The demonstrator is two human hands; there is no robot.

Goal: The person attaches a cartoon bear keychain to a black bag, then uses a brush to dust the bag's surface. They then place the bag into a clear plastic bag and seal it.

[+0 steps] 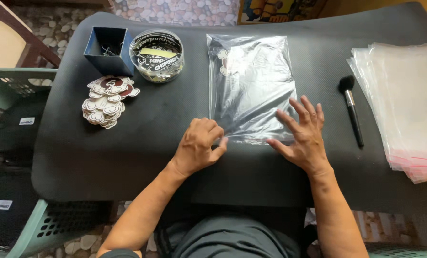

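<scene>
So the packed bag (251, 86) sits mid-tabletop (142, 157), both hands (199, 145) at its near edge. Brush (351, 110) just right of it, spare bags (404, 105) at the right edge. Box (109, 50), tub (157, 55) and stickers (107, 101) far-left corner.

free: mat (142, 143) left of bag (251, 81) | blocked right: brush (351, 107), sleeve stack (404, 100)

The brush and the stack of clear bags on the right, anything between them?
Nothing: the head view shows bare black mat between the brush and the stack of clear bags.

A dark mat (103, 157) covers the table; pebble-patterned floor (175, 9) beyond, green plastic crates (27, 86) at the left edge.
</scene>
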